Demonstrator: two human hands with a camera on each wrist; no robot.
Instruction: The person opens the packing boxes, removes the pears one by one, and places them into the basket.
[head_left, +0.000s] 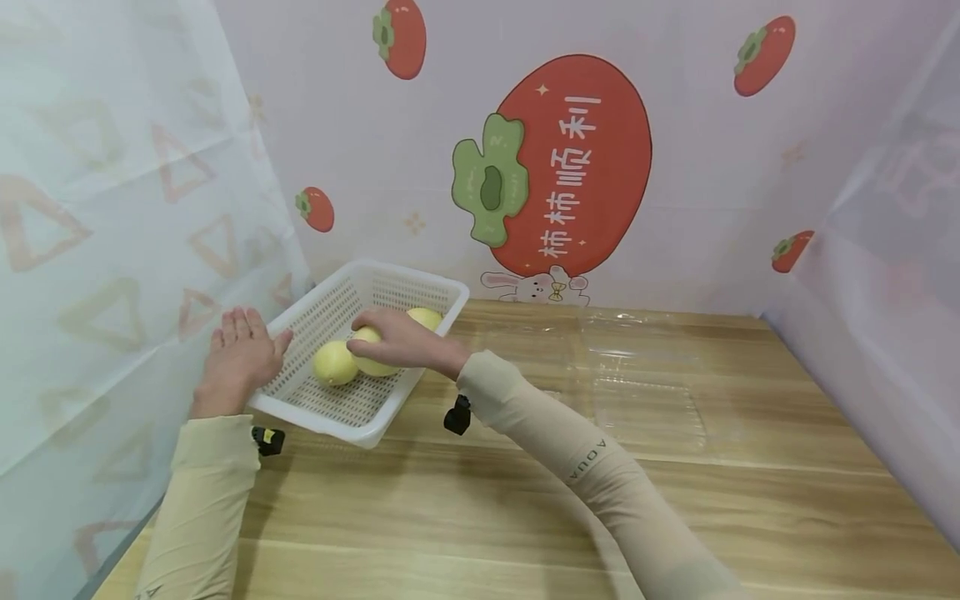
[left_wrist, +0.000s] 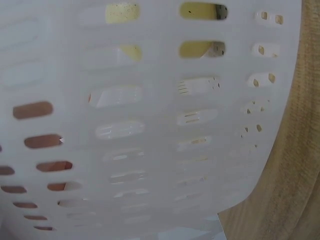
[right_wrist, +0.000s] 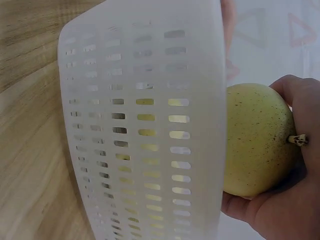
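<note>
A white perforated plastic basket (head_left: 396, 414) stands at the back left of the table. My right hand (head_left: 408, 340) reaches over its right rim and grips a yellow-green pear (right_wrist: 257, 140), whose brown stem and speckled skin show in the right wrist view. Beside that pear in the basket lies a second pear (head_left: 334, 364); a third pear (head_left: 425, 317) is partly hidden behind my right hand. My left hand (head_left: 238, 360) is at the basket's left rim, fingers straight and thumb out over the edge. Whether it touches the rim I cannot tell. The left wrist view shows mostly the basket's slotted wall (left_wrist: 160, 105).
Clear plastic trays or boxes (head_left: 651, 410) lie on the wooden table (head_left: 420, 517) right of the basket. A pale fabric wall (head_left: 127, 250) rises close on the left, a printed backdrop (head_left: 690, 208) stands behind, and another pale wall (head_left: 892, 292) is on the right.
</note>
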